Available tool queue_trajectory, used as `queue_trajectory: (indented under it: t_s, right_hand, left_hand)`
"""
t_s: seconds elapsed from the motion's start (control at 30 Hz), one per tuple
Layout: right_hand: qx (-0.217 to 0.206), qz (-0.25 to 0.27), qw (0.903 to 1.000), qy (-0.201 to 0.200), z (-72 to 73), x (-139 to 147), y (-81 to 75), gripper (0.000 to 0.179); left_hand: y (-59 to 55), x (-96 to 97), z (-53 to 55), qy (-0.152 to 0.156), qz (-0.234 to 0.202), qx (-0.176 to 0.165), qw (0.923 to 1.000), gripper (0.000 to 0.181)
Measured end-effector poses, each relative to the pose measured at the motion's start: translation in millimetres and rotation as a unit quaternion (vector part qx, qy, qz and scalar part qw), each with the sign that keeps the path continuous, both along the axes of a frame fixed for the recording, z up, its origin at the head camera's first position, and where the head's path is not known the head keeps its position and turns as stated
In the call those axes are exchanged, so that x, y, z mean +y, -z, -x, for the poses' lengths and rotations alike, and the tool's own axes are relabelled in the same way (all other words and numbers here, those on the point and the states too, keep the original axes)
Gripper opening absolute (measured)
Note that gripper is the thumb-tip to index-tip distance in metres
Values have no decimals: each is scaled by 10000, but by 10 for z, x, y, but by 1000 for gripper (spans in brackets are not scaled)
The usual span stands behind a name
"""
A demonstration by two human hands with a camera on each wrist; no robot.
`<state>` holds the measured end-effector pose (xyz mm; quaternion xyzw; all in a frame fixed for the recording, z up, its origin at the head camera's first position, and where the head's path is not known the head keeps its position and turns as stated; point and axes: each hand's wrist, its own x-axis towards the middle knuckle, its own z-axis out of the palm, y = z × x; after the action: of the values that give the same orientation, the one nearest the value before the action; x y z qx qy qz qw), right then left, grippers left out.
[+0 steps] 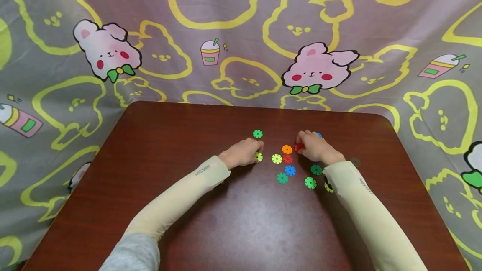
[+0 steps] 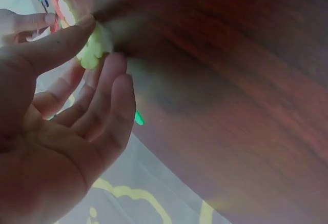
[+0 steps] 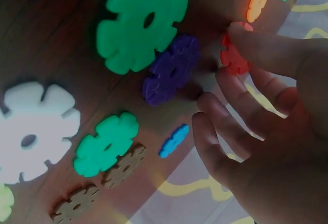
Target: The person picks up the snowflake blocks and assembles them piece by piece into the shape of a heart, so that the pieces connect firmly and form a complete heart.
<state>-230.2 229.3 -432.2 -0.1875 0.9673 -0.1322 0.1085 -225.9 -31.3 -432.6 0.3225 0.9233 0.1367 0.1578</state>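
Two pinches | yellow-green disc (image 2: 91, 54) in my left hand (image 1: 242, 153) | red disc (image 3: 234, 56) in my right hand (image 1: 315, 146), contact partly hidden, perhaps at the rim | a light edge grip should prevent slipping

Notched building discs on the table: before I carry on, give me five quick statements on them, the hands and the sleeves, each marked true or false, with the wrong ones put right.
1. The left hand pinches a yellow-green notched disc. True.
2. The right hand pinches an orange disc. False: it pinches a red notched disc; the orange notched disc lies on the table.
3. In the right-wrist view, a purple notched disc lies next to a green one. True.
4. Both forearms are bare. False: pale cream sleeves cover them.
5. A light green notched disc lies beyond the left hand, toward the far table edge. True.
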Motion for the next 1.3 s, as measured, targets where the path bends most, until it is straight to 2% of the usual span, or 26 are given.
queue_trajectory:
  t_s: [0.13,0.2,0.27,0.33,0.37,0.43,0.53,0.6,0.67,0.73,0.8,0.93,0.97,1.17,1.3]
  right_hand:
    - [-142,39,9999,-21,-18,13,-47,21]
    - [-258,43,9997,-10,-32,16,-70,22]
    - [-332,44,9994,-12,-42,24,-90,23]
    - [-305,105,9995,-15,-51,27,-104,22]
    - [-259,167,9995,-9,-54,25,-110,22]
    - [-80,375,9993,-38,-63,18,-123,21]
    - [321,886,9955,-135,-83,-27,-167,19]
    - [494,1302,9901,-167,-93,-75,-213,17]
    - [613,1714,9832,-157,-114,-138,-279,14]
    - [649,2117,9751,-110,-149,-212,-360,15]
    - [673,2500,9659,-71,-196,-290,-448,16]
    - [737,3110,9476,-16,-306,-437,-585,18]
    - [731,3218,9440,-15,-332,-470,-605,18]
    - [849,3654,9270,55,-467,-629,-654,26]
    - [1106,3824,9171,205,-503,-688,-649,28]
  left_hand:
    - [-39,-58,12,-39,-402,65,9992,10]
    - [-79,-97,14,-191,-769,39,9969,8]
    - [-141,-146,11,-418,-1276,-166,9908,11]
    - [-215,-197,5,-732,-1837,-464,9791,17]
    - [-261,-220,-2,-937,-2146,-666,9699,21]
    - [-340,-263,-3,-1297,-2751,-1054,9468,27]
    - [-447,-309,-13,-1759,-3597,-1468,9045,30]
    - [-501,-337,-21,-1893,-4065,-1686,8778,30]
    - [-549,-359,-44,-1920,-4394,-1815,8585,32]
    - [-590,-376,-70,-1905,-4590,-1901,8467,34]
    - [-626,-388,-95,-1884,-4686,-1951,8408,36]
    - [-683,-376,-144,-1841,-4790,-2022,8341,35]
    - [-695,-369,-156,-1842,-4839,-2067,8301,35]
    - [-747,-318,-226,-1925,-5143,-2379,8011,33]
    - [-763,-293,-250,-2001,-5196,-2414,7948,31]
